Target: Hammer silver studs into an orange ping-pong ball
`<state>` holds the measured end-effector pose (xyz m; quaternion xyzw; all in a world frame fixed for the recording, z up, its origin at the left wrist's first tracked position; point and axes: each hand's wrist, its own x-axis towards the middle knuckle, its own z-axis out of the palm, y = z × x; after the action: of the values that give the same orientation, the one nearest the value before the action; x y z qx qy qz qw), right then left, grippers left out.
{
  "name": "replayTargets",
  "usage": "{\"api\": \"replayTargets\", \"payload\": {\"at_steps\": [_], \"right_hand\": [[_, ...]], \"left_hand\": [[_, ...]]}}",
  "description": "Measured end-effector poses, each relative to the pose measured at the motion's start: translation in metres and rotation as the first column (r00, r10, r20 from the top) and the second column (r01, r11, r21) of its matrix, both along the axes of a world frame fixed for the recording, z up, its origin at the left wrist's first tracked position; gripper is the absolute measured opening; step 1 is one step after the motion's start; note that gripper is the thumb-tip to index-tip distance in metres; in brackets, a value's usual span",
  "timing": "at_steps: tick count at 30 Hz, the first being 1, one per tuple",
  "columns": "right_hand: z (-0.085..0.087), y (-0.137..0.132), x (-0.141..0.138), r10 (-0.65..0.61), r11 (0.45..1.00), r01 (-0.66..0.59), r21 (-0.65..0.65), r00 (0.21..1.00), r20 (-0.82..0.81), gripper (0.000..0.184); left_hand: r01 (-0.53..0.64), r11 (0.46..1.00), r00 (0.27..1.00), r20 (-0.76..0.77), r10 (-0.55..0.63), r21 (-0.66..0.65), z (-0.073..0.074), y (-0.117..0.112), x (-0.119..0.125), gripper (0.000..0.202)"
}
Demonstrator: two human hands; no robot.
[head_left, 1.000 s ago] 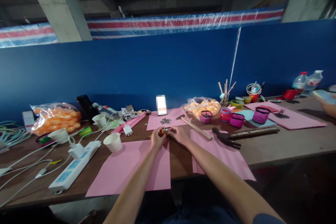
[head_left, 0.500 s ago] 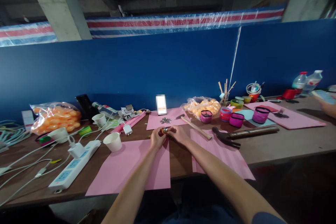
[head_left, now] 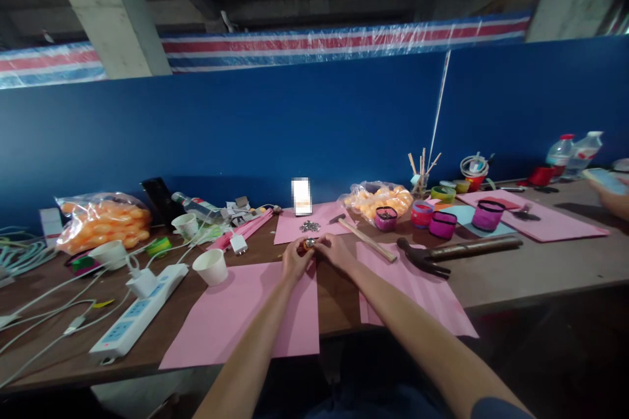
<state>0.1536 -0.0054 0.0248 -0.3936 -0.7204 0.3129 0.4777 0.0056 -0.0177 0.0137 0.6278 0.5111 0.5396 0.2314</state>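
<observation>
holding a small round piece point(head_left: 309, 243) over the brown table point(head_left: 515, 275), i pinch it between the fingertips of my left hand point(head_left: 293, 262) and my right hand point(head_left: 335, 253), both closed on it. just behind it a little heap of metal bits point(head_left: 309, 226) lies on a pink sheet point(head_left: 324, 215). a small wooden-handled hammer point(head_left: 367, 239) lies near my right hand, and a white paper cup point(head_left: 211, 266) stands further left.

Small orange-silver piece point(head_left: 308, 243), pinched both sides
</observation>
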Motion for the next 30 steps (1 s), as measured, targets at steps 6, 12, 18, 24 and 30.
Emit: {"api": "replayTargets", "payload": {"at_steps": [6,12,18,24,30], "right_hand": [[0.0,0.0,-0.001,-0.036,0.999,0.036,0.009,0.999,-0.012,0.018],[-0.003,0.002,0.0,-0.023,1.0,0.023,0.016,0.999,-0.025,0.015],[-0.01,0.006,-0.002,-0.006,1.0,0.006,0.007,0.999,-0.043,0.013],[-0.011,0.005,-0.004,0.028,1.0,-0.028,0.0,0.997,-0.073,0.016],[-0.01,0.005,-0.004,0.05,0.999,-0.05,0.003,0.994,-0.097,0.021]], "left_hand": [[0.011,1.0,1.0,-0.014,-0.011,0.019,-0.001,0.003,0.0,0.037],[0.0,0.999,1.0,-0.028,0.001,0.032,-0.005,0.007,-0.003,0.034],[-0.002,0.999,1.0,-0.028,0.003,0.041,-0.008,0.008,-0.003,0.033],[-0.017,0.999,0.999,-0.029,0.018,0.044,-0.009,0.009,-0.005,0.033],[0.011,0.999,1.0,-0.022,-0.01,0.039,-0.003,0.004,-0.003,0.034]]}}
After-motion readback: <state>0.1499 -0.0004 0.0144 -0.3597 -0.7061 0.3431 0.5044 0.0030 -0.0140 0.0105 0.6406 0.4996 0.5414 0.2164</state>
